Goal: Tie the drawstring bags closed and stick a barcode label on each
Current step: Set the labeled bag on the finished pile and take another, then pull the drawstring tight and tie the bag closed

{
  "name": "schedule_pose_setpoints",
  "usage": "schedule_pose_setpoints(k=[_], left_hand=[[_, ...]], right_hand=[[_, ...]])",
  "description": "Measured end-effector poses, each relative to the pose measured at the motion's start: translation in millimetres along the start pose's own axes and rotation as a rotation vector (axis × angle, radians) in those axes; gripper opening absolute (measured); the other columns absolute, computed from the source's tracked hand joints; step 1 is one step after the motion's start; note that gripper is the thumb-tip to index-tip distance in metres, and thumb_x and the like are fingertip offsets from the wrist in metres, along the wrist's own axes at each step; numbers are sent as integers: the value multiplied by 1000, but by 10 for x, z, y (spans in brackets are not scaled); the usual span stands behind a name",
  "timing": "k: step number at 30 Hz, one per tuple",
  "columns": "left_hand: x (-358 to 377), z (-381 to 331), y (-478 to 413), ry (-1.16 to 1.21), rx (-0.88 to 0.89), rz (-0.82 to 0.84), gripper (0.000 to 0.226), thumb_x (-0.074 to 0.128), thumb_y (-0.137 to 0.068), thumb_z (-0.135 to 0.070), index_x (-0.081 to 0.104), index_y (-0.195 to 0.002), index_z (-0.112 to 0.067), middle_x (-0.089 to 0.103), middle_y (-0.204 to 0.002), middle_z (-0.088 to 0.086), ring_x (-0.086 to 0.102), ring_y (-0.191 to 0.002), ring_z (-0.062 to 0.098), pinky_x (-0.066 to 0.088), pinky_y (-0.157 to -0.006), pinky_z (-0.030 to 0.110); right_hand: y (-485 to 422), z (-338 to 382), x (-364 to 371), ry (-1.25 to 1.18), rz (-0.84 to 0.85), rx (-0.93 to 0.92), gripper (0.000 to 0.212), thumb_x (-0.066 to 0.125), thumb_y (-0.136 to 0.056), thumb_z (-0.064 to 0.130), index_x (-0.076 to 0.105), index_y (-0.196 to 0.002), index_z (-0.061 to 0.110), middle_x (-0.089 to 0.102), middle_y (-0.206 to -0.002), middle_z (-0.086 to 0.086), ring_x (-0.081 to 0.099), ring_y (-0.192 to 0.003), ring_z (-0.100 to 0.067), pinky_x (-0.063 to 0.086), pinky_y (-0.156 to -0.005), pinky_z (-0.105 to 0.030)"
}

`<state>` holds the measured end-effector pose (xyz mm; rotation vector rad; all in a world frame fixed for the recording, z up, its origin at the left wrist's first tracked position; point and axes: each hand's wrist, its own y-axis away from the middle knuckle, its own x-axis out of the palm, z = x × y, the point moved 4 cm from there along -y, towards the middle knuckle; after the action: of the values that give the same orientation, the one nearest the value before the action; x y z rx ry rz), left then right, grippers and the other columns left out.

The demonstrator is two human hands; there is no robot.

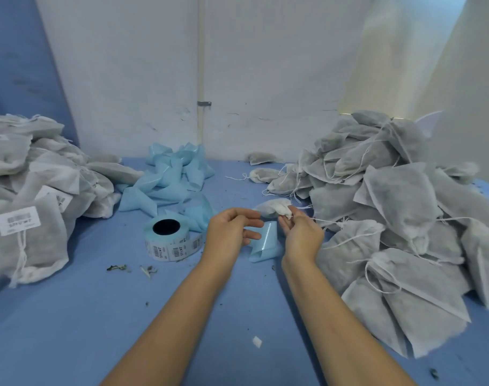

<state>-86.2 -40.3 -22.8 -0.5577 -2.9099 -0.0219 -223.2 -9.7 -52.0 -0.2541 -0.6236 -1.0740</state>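
My right hand (pixel 300 232) pinches the gathered neck of a small white drawstring bag (pixel 271 207), which lies just beyond my fingers on the blue table. My left hand (pixel 230 229) hovers beside it with fingers curled and apart; whether it holds a string is too fine to tell. A roll of barcode labels (pixel 171 240) stands left of my left hand. A curl of blue backing paper (pixel 265 243) lies between my hands. A heap of grey drawstring bags (pixel 399 213) without labels fills the right side. A pile of labelled bags (pixel 29 190) sits at the left.
Crumpled blue backing strips (pixel 171 176) lie heaped at the back centre against the white wall. Two loose bags (pixel 261 165) lie near the wall. Small dried plant scraps (pixel 118 268) and a white paper bit (pixel 256 342) dot the blue table surface (pixel 70 316).
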Motion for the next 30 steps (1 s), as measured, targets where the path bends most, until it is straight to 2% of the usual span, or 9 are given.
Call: schedule_pose_setpoints(k=[6, 10, 13, 16, 18, 20, 23, 27, 30], left_hand=[[-241, 101, 67, 11, -100, -28, 16, 43, -96, -5, 59, -97, -3, 64, -84, 7, 58, -40, 8, 39, -38, 15], [-284, 118, 51, 17, -119, -56, 24, 49, -98, -28, 62, -86, -11, 64, -88, 1, 54, -36, 8, 33, -35, 16], [-354, 112, 37, 48, -105, -120, 29, 55, -94, -35, 61, -77, -13, 59, -71, -1, 47, -36, 10, 29, -35, 18], [-419, 90, 46, 76, -53, -171, 23, 57, -94, -26, 61, -75, -14, 52, -47, -5, 41, -39, 10, 29, -37, 18], [-448, 31, 47, 113, 10, -202, 19, 53, -96, -20, 60, -80, -13, 52, -47, -8, 44, -37, 6, 32, -37, 16], [-451, -38, 46, 232, 31, -180, 16, 47, -99, -18, 59, -89, -14, 60, -65, -2, 52, -40, 6, 36, -38, 16], [-433, -110, 43, 390, 37, -67, 18, 38, -102, -20, 54, -99, -13, 70, -81, 9, 62, -47, 15, 43, -42, 18], [-409, -109, 51, 358, 51, -30, 19, 37, -103, -25, 51, -95, -15, 67, -59, 7, 64, -50, 19, 48, -46, 21], [-410, -76, 28, 302, 57, -45, 22, 38, -103, -28, 53, -94, -16, 60, -50, 4, 56, -42, 16, 43, -42, 22]], right_hand=[[316, -43, 243, -15, 255, 58, 27, 43, -96, -6, 65, -83, 2, 68, -91, -10, 66, -81, -17, 57, -71, -17], [535, -58, 340, 44, 426, 61, 28, 44, -95, -5, 67, -82, 1, 71, -83, -9, 68, -74, -16, 57, -70, -20], [645, -97, 374, 92, 504, 63, 26, 46, -94, -5, 68, -81, 1, 73, -74, -6, 68, -65, -15, 58, -66, -21], [684, -126, 370, 217, 495, 27, 28, 45, -94, -1, 68, -80, 6, 74, -78, -3, 69, -66, -15, 56, -61, -21], [679, -141, 343, 434, 450, -50, 28, 42, -94, 2, 67, -83, 11, 72, -88, -4, 69, -67, -17, 55, -59, -23], [643, -136, 323, 711, 423, -163, 26, 40, -94, 6, 64, -90, 14, 71, -95, -6, 69, -64, -18, 56, -63, -32], [626, -66, 369, 1091, 468, -414, 29, 36, -99, 15, 56, -119, 15, 70, -93, -12, 68, -74, -28, 53, -75, -41], [718, 10, 439, 1565, 447, -846, 37, 40, -100, 24, 43, -136, 28, 69, -88, -4, 63, -84, -28, 37, -62, -32], [792, 32, 441, 1584, 478, -874, 48, 56, -91, 22, 44, -136, 33, 59, -109, 4, 59, -92, -20, 35, -64, -30]])
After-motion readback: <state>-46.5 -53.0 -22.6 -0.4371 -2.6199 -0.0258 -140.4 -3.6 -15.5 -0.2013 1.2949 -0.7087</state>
